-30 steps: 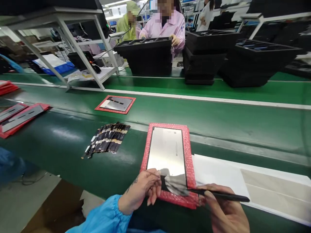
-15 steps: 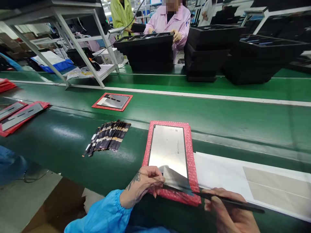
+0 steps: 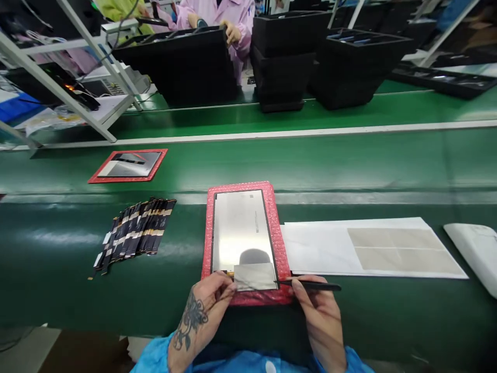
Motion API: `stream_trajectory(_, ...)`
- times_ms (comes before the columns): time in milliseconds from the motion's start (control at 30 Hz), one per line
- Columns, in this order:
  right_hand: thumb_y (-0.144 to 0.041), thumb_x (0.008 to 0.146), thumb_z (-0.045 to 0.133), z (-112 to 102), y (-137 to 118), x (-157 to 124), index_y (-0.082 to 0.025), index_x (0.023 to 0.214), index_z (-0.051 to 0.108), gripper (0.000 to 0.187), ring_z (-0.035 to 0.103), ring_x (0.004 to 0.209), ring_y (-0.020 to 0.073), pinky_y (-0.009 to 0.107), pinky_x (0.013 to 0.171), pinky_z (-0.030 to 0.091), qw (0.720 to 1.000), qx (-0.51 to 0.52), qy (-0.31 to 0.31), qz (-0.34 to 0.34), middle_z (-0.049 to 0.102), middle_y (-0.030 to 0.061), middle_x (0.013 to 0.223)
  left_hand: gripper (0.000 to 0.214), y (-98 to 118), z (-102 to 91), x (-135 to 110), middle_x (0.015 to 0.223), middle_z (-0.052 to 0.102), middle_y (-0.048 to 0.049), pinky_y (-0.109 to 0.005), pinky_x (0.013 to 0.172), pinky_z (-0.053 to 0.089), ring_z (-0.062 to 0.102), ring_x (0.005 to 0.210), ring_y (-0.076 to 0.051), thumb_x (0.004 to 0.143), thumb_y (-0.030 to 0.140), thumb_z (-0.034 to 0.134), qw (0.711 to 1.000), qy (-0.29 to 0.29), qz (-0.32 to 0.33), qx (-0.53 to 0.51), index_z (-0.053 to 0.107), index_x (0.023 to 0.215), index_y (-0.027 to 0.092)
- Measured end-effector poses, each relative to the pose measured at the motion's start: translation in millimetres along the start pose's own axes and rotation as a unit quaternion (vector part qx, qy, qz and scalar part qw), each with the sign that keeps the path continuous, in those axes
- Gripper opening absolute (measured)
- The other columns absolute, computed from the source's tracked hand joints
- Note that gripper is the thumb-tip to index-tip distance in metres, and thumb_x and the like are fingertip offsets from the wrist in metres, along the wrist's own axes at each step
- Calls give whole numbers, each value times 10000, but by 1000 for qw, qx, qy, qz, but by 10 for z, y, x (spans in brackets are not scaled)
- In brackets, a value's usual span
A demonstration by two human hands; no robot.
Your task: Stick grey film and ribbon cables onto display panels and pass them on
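A silver panel (image 3: 240,228) lies on a red bubble-wrap pad (image 3: 278,233) on the green bench. At the panel's near end sits a grey strip of film (image 3: 254,276). My left hand (image 3: 209,298) pinches the left end of that strip, fingers closed. My right hand (image 3: 316,311) grips a thin black stick-like tool (image 3: 310,285) whose tip touches the strip's right edge.
A fan of dark flex strips (image 3: 134,233) lies to the left. White sheets (image 3: 368,248) lie to the right, with a white object (image 3: 476,248) beyond. Another panel on a red pad (image 3: 128,165) rides the belt. Black trays (image 3: 287,52) and a person in pink stand opposite.
The grey strip, lifted and curled before, now lies flat along the panel's near end. My head has tilted down and shifted right, and both hands sit closer together.
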State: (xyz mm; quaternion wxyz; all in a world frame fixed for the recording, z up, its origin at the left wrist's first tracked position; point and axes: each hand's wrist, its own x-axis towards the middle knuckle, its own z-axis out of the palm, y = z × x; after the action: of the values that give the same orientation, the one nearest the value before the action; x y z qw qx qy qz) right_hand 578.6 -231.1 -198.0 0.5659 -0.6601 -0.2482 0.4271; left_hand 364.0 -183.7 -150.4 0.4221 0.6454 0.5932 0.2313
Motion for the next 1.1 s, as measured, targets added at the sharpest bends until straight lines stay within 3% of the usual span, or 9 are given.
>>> stream_trajectory(200, -473, 735, 765, -7, -2, -37, -235, 838, 675, 274, 675, 732, 222, 342, 726, 580, 1000, 3, -2, -9, 717, 1, 752, 326, -29, 16, -37, 579, 520, 27, -203, 525, 367, 453, 514, -111, 924, 403, 500, 996, -16, 3, 88, 575, 676, 206)
stream_trajectory(767, -453, 736, 772, -30, -4, -60, -236, 858, 679, 266, 681, 740, 226, 344, 734, 581, 1000, 4, -6, 7, 722, 5, 762, 338, 84, 16, -13, 560, 538, 23, -217, 507, 347, 480, 498, -118, 906, 412, 480, 993, -13, -9, 117, 569, 653, 207)
stream_trajectory(1100, -481, 684, 799, -18, -26, -48, -240, 828, 674, 307, 668, 692, 207, 334, 705, 592, 1000, 5, 12, 9, 710, 6, 743, 283, 59, 52, -10, 546, 517, 27, -215, 507, 342, 469, 479, -113, 906, 333, 476, 987, 4, 38, 155, 542, 656, 217)
